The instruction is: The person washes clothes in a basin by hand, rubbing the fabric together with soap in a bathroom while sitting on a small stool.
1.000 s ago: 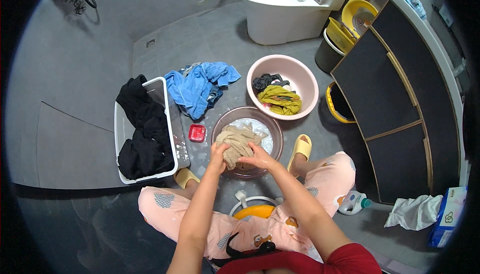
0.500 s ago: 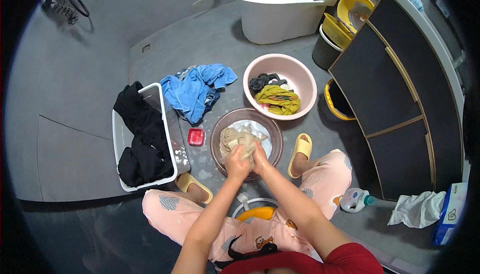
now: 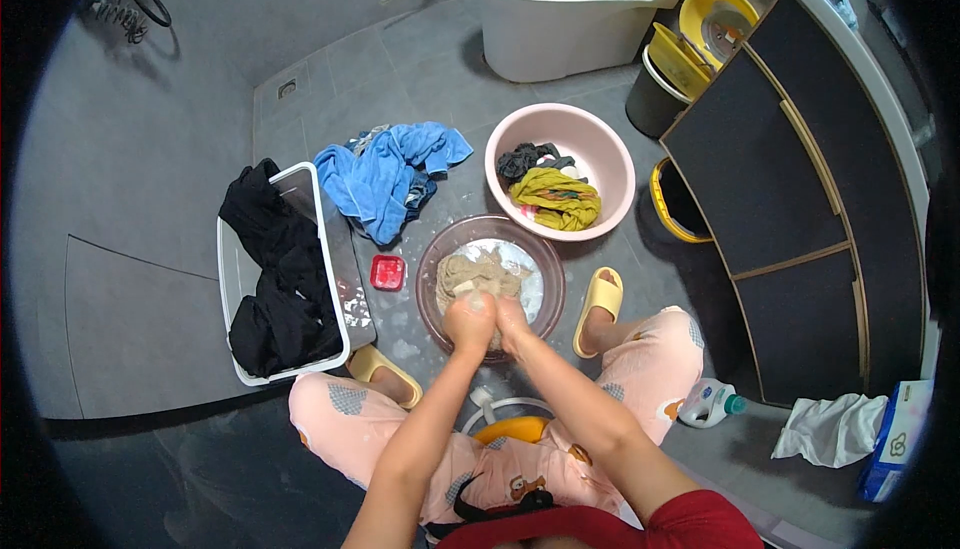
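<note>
A beige wet garment (image 3: 477, 273) lies bunched in a brown basin (image 3: 553, 274) between my feet, in sudsy water (image 3: 530, 296). My left hand (image 3: 470, 320) is closed on the garment's near part. Right beside it, my right hand (image 3: 511, 317) grips the same cloth, the two hands almost touching. The fingers are partly hidden by the backs of the hands and the fabric. A small pale patch shows on the cloth just beyond my left hand; I cannot tell what it is.
A pink basin (image 3: 613, 164) with dark and mustard clothes adjoins the brown one. To the left are a red soap dish (image 3: 387, 272), a heap with a blue garment (image 3: 385, 184) and a white-rimmed basket (image 3: 345, 324) of black clothes. A detergent bottle (image 3: 708, 404) lies right, below dark cabinets (image 3: 765, 199).
Both hands have come slightly nearer to me, and my left hand has turned over more. The beige garment spreads wider in the basin. The whole view has shifted a little.
</note>
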`<state>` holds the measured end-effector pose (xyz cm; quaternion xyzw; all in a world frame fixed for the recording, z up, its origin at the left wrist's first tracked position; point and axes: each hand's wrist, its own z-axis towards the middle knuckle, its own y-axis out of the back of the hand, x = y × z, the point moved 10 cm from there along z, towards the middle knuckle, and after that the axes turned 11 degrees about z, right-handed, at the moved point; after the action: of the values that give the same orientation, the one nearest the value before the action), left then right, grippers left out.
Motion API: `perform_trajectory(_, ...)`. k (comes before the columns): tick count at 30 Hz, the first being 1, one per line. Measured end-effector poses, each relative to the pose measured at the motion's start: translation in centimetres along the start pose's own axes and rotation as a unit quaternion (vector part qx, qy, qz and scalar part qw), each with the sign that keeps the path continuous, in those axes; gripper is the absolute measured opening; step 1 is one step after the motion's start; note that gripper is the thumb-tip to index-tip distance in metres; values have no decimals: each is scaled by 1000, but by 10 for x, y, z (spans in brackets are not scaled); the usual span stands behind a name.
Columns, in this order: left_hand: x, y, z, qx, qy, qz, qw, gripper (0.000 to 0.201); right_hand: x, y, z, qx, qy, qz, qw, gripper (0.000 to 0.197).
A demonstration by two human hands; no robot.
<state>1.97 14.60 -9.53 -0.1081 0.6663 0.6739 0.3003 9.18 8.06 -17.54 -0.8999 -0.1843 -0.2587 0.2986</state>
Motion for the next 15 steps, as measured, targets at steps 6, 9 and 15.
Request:
perform_trajectory(6,-2,-12,-7,18,-47,-24,998,27,-11,5,-14,-26,-93,31,995,24)
perform_trajectory(9,26,-1,13,20,58,-14,998,27,-13,-5,-18,15,-65,6,998,27)
perform_trajectory(15,53,-28,9,216,265,-259,903,47,19,-16,-28,178,14,-143,973,46)
